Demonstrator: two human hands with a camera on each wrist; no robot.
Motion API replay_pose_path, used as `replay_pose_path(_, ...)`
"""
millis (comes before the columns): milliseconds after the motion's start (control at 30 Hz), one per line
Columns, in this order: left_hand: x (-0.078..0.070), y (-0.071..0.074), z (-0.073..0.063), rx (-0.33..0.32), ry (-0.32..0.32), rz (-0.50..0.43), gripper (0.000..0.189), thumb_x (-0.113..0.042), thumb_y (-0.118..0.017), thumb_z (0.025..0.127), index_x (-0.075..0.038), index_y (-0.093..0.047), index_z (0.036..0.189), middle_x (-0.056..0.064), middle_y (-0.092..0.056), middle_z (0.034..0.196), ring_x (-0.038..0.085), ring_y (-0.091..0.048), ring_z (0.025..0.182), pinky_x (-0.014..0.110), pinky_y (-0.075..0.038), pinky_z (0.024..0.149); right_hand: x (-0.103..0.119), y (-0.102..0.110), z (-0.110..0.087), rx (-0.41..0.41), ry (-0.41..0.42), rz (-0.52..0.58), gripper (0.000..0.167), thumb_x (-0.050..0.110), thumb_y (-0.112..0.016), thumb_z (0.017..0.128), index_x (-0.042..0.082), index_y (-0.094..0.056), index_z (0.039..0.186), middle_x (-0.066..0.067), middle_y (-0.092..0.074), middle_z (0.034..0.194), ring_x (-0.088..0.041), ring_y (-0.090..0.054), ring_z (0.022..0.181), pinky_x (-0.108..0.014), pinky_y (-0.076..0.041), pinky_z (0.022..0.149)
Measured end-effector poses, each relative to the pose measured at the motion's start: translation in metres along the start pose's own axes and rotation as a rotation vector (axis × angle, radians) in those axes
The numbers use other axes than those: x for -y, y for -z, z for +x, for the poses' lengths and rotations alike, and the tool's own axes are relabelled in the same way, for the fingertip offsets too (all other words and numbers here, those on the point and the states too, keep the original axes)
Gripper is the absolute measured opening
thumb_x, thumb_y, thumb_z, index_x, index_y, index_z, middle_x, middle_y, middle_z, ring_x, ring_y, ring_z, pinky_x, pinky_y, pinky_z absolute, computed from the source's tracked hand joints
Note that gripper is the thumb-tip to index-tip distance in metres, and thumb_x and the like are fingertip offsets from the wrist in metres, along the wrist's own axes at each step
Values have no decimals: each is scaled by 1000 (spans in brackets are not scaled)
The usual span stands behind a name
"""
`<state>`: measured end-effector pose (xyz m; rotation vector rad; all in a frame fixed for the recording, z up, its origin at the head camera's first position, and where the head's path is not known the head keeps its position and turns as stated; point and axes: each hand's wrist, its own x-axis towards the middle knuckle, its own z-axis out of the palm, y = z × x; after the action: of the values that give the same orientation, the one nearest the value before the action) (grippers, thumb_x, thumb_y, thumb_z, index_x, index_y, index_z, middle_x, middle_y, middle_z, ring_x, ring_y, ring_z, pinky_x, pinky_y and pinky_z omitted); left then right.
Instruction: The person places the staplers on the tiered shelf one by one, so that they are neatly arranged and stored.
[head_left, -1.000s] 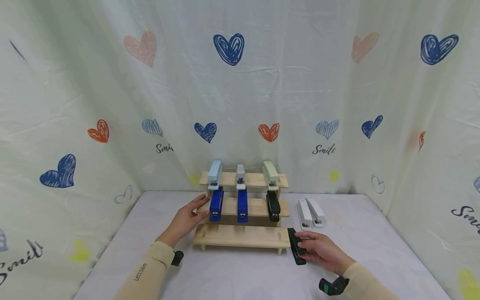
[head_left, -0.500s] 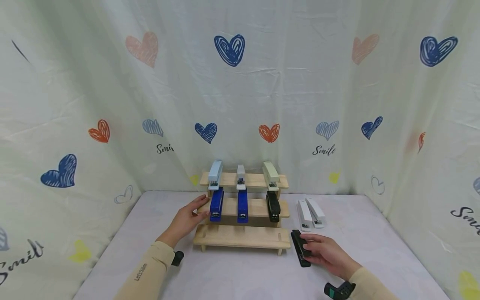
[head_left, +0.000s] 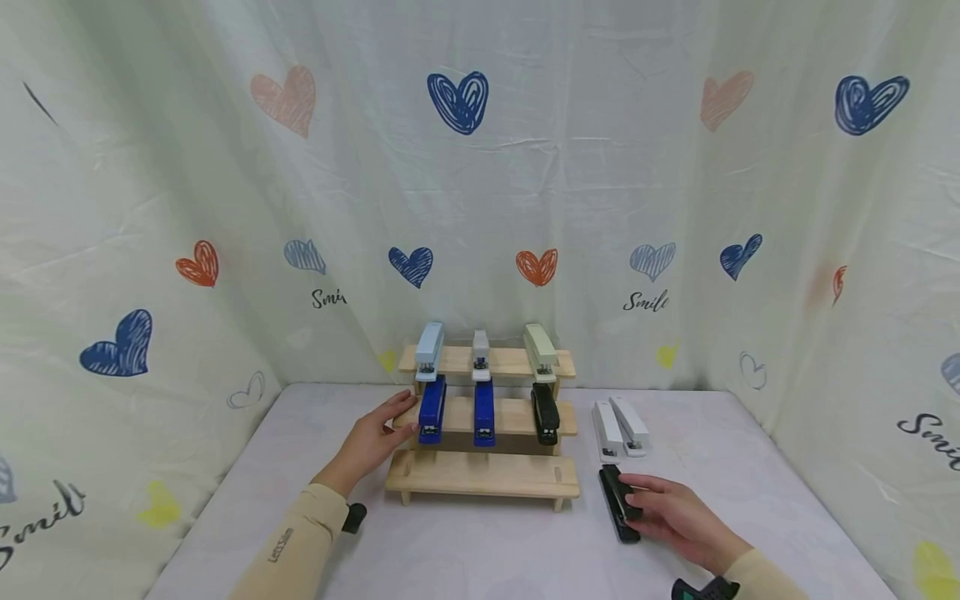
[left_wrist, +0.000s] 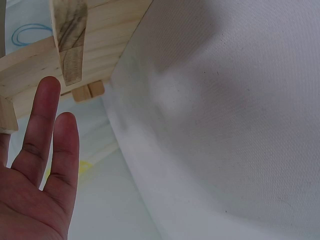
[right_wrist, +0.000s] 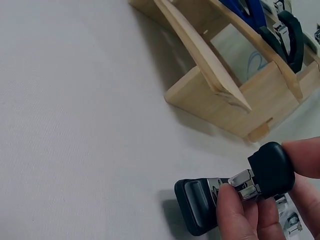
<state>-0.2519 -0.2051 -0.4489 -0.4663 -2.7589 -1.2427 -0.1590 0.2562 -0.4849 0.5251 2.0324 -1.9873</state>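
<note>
In the head view, my right hand (head_left: 678, 521) pinches a black stapler (head_left: 618, 504) just right of the rack's bottom shelf. Seen by the right wrist camera, thumb and fingers hold the head of this stapler (right_wrist: 272, 170), and its base points out to the left near the white surface. My left hand (head_left: 367, 446) touches the left end of the middle shelf of a three-tier wooden rack (head_left: 483, 473). Two of its fingers (left_wrist: 64, 145) look straight in the left wrist view. The bottom shelf bears nothing.
On the middle shelf are two blue staplers (head_left: 484, 412) and a black one (head_left: 545, 414). The top shelf carries light blue (head_left: 430, 350), grey (head_left: 481, 354) and pale green (head_left: 540, 350) staplers. Two white staplers (head_left: 618, 427) lie right of the rack. A heart-printed curtain (head_left: 487, 183) surrounds the table.
My right hand has moved to the right and slightly nearer with the black stapler, away from the bottom shelf's right end. The left hand and the rack have stayed put.
</note>
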Motion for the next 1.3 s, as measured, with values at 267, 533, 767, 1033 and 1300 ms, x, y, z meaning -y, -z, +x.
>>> replay_pose_path(267, -1, 0, -1, 0, 0, -3, 56, -27, -67, 98, -8, -49, 148, 11, -36, 158, 33, -45, 134, 43, -48, 91, 5, 4, -9, 14, 36, 31, 49, -3, -68, 89, -5, -56, 137, -32, -38, 142, -27, -61, 100, -48, -54, 86)
replay_pose_path(533, -1, 0, 0, -4, 4, 6, 56, -27, -67, 98, -8, -49, 148, 9, -37, 158, 32, -45, 134, 42, -48, 92, 10, 6, -15, 66, 62, 29, 49, -2, -67, 90, -6, -55, 137, -34, -36, 143, -27, -59, 102, -47, -54, 88)
replay_pose_path(767, -2, 0, 0, -7, 0, 5, 56, -26, -68, 98, -7, -49, 148, 11, -36, 157, 34, -43, 136, 43, -48, 91, 17, 7, -22, 120, 90, -8, 51, 2, -67, 92, -7, -52, 140, -30, -44, 140, -27, -60, 104, -48, -53, 89)
replay_pose_path(1033, -2, 1, -1, -5, -8, 18, 56, -26, -67, 98, -7, -50, 148, 11, -37, 157, 33, -44, 135, 43, -48, 91, 27, 4, -32, 183, 123, -36, 51, 6, -67, 94, -8, -51, 140, -31, -45, 140, -29, -59, 108, -48, -53, 90)
replay_pose_path(1300, -2, 1, -1, -5, -13, 16, 57, -26, -67, 98, -7, -49, 148, 11, -37, 157, 35, -42, 136, 44, -48, 92, 40, -17, -47, 308, 158, -51, 48, 7, -66, 94, -7, -53, 138, -30, -44, 140, -29, -59, 106, -47, -52, 91)
